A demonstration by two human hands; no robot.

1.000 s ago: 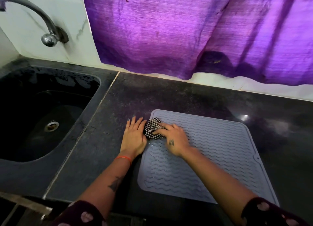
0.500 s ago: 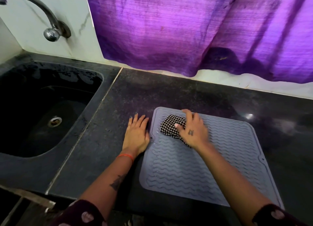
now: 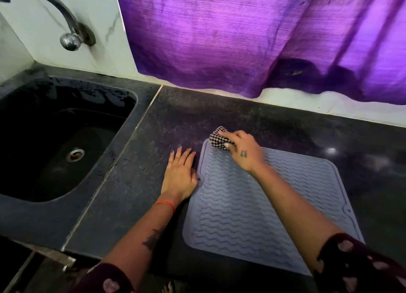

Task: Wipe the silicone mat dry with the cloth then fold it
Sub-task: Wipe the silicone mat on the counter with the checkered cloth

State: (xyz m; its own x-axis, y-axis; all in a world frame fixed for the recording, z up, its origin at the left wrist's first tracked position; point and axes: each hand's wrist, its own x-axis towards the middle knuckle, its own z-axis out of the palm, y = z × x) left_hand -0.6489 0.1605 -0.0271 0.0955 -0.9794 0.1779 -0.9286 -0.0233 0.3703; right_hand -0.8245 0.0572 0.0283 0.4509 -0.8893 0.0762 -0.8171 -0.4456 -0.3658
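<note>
A grey-blue silicone mat (image 3: 252, 218) with wavy ridges lies flat on the dark counter. My right hand (image 3: 243, 153) grips a bunched black-and-white checked cloth (image 3: 217, 138) at the mat's far left corner, partly over the counter beyond the rim. My left hand (image 3: 179, 175) lies flat on the counter, fingers straight, its thumb side touching the mat's left edge. A few wet glints show on the mat near my right wrist.
A dark sink (image 3: 55, 143) with a metal drain sits to the left, a curved tap (image 3: 68, 35) above it. A purple curtain (image 3: 252, 35) hangs over the white wall behind. The dark counter (image 3: 329, 134) runs on past the mat to the right.
My right hand has carried the cloth from the mat's left edge across its upper part and now up to the far left corner. My left hand has stayed flat beside the mat.
</note>
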